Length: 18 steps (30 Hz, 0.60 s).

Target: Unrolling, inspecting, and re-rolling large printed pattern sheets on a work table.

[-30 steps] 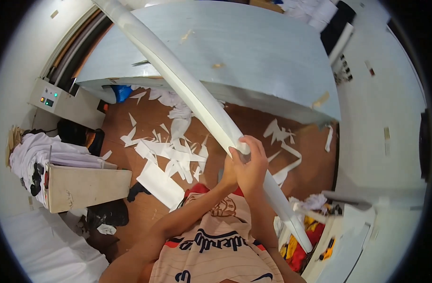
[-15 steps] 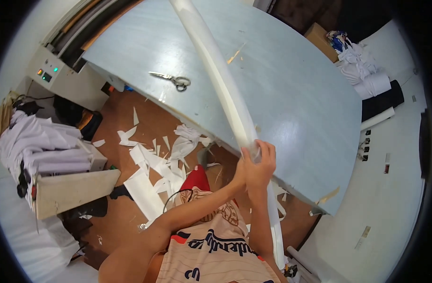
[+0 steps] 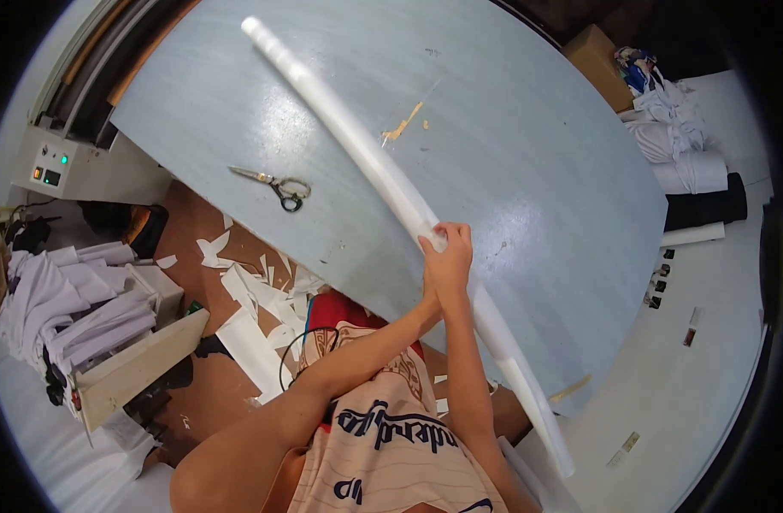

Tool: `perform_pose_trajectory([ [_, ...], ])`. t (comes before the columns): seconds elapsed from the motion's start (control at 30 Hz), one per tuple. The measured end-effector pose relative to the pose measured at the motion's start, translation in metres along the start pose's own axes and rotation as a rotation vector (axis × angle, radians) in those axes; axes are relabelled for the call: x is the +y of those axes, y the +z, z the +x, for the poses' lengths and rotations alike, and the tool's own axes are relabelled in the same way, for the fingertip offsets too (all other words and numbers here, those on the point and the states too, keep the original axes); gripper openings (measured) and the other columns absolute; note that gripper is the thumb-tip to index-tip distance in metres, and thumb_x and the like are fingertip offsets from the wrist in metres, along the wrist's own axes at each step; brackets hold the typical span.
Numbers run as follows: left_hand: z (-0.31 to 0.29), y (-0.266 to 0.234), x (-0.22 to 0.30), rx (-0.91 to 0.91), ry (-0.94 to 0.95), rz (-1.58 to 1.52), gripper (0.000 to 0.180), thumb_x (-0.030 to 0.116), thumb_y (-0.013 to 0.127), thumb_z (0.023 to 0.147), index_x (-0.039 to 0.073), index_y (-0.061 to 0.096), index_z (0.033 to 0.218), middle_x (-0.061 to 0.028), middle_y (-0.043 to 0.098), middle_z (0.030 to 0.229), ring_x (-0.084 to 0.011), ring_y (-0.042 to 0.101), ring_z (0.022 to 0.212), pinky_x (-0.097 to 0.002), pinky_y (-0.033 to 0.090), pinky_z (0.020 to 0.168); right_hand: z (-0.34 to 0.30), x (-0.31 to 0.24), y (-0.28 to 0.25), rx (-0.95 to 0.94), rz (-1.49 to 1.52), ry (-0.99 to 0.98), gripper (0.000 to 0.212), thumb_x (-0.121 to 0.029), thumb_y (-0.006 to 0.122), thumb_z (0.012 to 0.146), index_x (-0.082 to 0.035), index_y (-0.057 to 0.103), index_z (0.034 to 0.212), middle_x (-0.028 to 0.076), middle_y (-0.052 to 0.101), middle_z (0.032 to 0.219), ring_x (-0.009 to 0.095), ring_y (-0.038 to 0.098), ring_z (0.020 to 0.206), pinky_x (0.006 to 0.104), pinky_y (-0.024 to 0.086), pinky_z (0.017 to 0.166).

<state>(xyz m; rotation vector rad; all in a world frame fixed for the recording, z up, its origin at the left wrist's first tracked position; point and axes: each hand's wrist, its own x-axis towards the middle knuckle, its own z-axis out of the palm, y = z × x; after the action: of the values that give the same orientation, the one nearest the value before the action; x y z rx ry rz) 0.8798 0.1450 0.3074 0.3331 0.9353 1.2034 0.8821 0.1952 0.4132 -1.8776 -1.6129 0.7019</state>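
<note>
A long, thin white roll (image 3: 355, 141), of paper or fabric I cannot tell, slants across the blue-grey table (image 3: 537, 154). Its far end points to the upper left; the near end sticks out past the table's right front edge. My right hand (image 3: 451, 261) is closed around the roll's middle, fingers over the top. Close against it, my left hand (image 3: 431, 280) grips the same stretch of roll, mostly hidden behind the right hand and wrist. Metal scissors (image 3: 267, 178) with black handles lie on the table left of the roll.
White offcuts (image 3: 255, 342) litter the brown floor left of me. A machine with lit buttons (image 3: 54, 167) stands at the far left, above piled white cloth (image 3: 58, 299). Torn tan tape (image 3: 400, 128) sticks to the tabletop. White rolls and cloth (image 3: 686, 171) lie beyond the right edge.
The roll has swung left over the table, and its far end has come into view. Its near end has moved out to the right of my arm. Both hands keep hold; the view has shifted.
</note>
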Motion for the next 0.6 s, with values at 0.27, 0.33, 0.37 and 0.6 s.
perform_pose_trajectory([
  [0.27, 0.058, -0.012, -0.012, 0.017, -0.094, 0.067, 0.065, 0.015, 0.083, 0.087, 0.004, 0.051, 0.143, -0.0097, 0.067, 0.123, -0.0225, 0.067, 0.112, -0.0399, 0.056, 0.096, 0.083, 0.048, 0.03, -0.248, -0.189, 0.038, 0.065, -0.017, 0.089, 0.074, -0.01, 0.066, 0.134, 0.014, 0.068, 0.13, 0.036, 0.065, 0.116, 0.0457, 0.052, 0.1],
  [0.33, 0.046, -0.037, 0.037, -0.277, -0.165, 0.733, 0.066, 0.022, 0.085, 0.084, 0.007, 0.055, 0.14, -0.0137, 0.066, 0.128, -0.0311, 0.068, 0.11, -0.0461, 0.054, 0.099, 0.089, 0.09, 0.037, -0.198, -0.117, -0.032, 0.065, -0.017, 0.089, 0.073, -0.01, 0.066, 0.134, 0.014, 0.068, 0.132, 0.036, 0.067, 0.113, 0.0466, 0.052, 0.1],
  [0.37, 0.048, -0.057, 0.056, -0.388, 0.025, 0.988, 0.071, 0.023, 0.087, 0.08, 0.008, 0.055, 0.141, -0.0164, 0.063, 0.134, -0.0353, 0.064, 0.118, -0.0504, 0.05, 0.104, 0.086, 0.108, 0.04, -0.204, -0.149, -0.081, 0.064, -0.017, 0.089, 0.073, -0.009, 0.067, 0.133, 0.014, 0.068, 0.131, 0.035, 0.066, 0.114, 0.0466, 0.052, 0.1],
  [0.6, 0.161, -0.11, 0.152, -0.531, 0.747, 1.865, 0.088, 0.032, 0.091, 0.069, 0.018, 0.053, 0.147, -0.0131, 0.049, 0.149, -0.0387, 0.043, 0.141, -0.0624, 0.027, 0.12, 0.065, 0.133, 0.079, 0.052, -0.212, -0.24, 0.052, -0.016, 0.088, 0.075, -0.008, 0.071, 0.123, 0.008, 0.069, 0.126, 0.031, 0.063, 0.117, 0.0442, 0.047, 0.101],
])
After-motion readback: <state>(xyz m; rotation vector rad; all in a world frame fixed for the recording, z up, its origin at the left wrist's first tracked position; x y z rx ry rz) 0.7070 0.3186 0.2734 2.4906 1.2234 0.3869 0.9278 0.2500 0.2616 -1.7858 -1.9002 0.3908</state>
